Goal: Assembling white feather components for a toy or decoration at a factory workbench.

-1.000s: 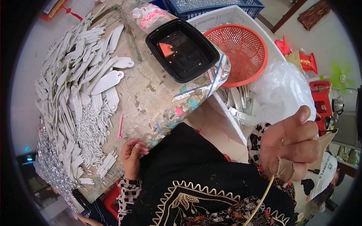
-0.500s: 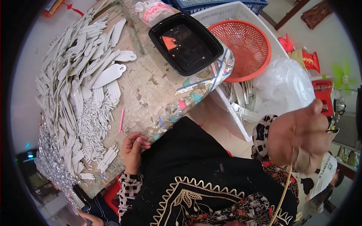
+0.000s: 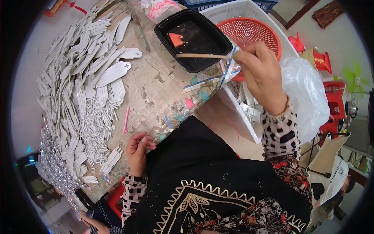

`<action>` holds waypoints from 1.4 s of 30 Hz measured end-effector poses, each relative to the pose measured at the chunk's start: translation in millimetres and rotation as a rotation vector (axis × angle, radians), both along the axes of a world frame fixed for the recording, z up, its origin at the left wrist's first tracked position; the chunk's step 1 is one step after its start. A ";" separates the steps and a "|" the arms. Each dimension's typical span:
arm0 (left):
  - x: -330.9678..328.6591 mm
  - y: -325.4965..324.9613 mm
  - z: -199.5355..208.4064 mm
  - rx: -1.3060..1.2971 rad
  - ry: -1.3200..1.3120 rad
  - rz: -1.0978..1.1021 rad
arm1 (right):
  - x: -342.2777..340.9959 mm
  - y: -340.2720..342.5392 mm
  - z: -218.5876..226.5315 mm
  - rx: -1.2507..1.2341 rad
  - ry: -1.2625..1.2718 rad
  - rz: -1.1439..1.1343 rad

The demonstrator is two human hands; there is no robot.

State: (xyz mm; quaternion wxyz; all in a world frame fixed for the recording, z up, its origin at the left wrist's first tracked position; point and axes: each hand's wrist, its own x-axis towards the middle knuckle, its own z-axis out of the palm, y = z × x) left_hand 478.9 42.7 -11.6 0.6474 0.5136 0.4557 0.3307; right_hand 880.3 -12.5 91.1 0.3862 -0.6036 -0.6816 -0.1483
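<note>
My right hand [image 3: 263,76] is closed on one end of a thin tan wooden stick [image 3: 199,56]. Its free end reaches out over the black plastic tray [image 3: 193,68]. Inside that tray lie a red piece of watermelon [image 3: 176,39] and several small seeds. The stick's tip is apart from the melon. At the table's near edge my left hand [image 3: 138,152] rests with loosely bent fingers and holds nothing. A pink stick-like piece [image 3: 126,119] lies on the table just beyond it.
White slats [image 3: 70,70] and short white pegs [image 3: 95,132] heap the table's left side, with shiny silver pieces [image 3: 56,156] below. An orange-red colander [image 3: 269,31] sits on a white bin [image 3: 246,124] at right, beside a clear plastic bag [image 3: 306,97].
My right hand has come from the far right, near my body, leftward to the tray, bringing the stick with it. My left hand has stayed at the table edge.
</note>
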 end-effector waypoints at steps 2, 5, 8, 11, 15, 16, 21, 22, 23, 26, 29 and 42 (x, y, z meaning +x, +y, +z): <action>-1.9 0.1 -0.6 -0.001 0.001 -0.006 | 5.6 16.3 -6.3 -0.017 -0.153 -0.076; -4.0 -0.3 0.4 -0.003 0.006 -0.002 | 15.5 53.4 -14.4 -0.042 -0.242 -0.082; -5.5 -1.6 0.7 0.004 0.010 0.003 | 15.8 86.7 -14.9 -0.102 -0.355 -0.068; -6.0 -2.2 3.7 0.006 0.012 0.001 | 11.7 109.3 -16.7 -0.144 -0.406 -0.087; -7.4 -3.5 6.2 0.003 -0.011 -0.007 | 6.9 119.8 -18.9 -0.153 -0.427 -0.091; -8.6 -4.9 6.0 0.003 -0.010 -0.006 | 4.2 120.3 -20.3 -0.155 -0.428 -0.095; -15.7 -12.5 2.3 0.012 -0.006 -0.014 | -15.5 119.1 -26.3 -0.223 -0.423 -0.115; -16.9 -13.4 0.8 0.012 -0.005 -0.016 | -18.2 118.0 -29.1 -0.255 -0.410 -0.130; -17.9 -14.0 -1.2 0.012 -0.006 -0.018 | -21.1 117.0 -31.5 -0.286 -0.397 -0.145; -20.0 -13.7 -4.1 0.030 -0.008 -0.024 | -32.9 118.1 -35.5 -0.377 -0.337 -0.233; -16.9 -11.0 -0.5 0.048 0.003 -0.028 | -41.3 121.9 -30.5 -0.354 -0.326 -0.210; -54.8 -24.5 -4.5 0.072 -0.041 -0.051 | -65.9 46.4 -21.4 0.131 0.056 -0.185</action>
